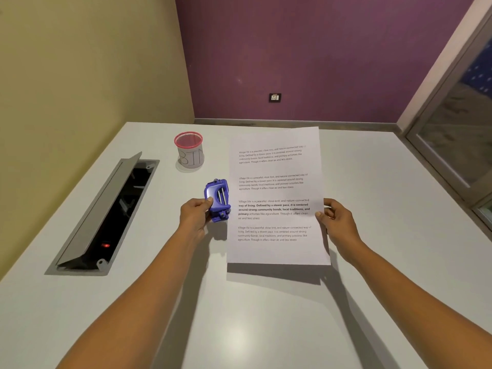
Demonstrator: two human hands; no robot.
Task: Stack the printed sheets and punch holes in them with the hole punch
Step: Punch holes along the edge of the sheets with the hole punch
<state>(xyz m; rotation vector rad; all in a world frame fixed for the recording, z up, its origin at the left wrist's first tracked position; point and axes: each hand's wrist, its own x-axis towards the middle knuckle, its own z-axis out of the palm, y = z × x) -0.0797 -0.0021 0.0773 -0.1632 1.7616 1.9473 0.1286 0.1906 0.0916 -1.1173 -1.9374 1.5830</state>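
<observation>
The printed sheets are white pages with four blocks of text, held as one stack a little above the white table; their shadow falls below the near edge. My right hand pinches the stack's right edge. The blue hole punch sits against the left edge of the stack, about halfway along it. My left hand grips the punch from the left, thumb on its top. How many sheets are in the stack cannot be told.
A red-rimmed mesh cup labelled BIN stands behind the punch. An open cable hatch with a raised grey lid is set into the table at the left. Walls close the far side; a glass door frame is at the right.
</observation>
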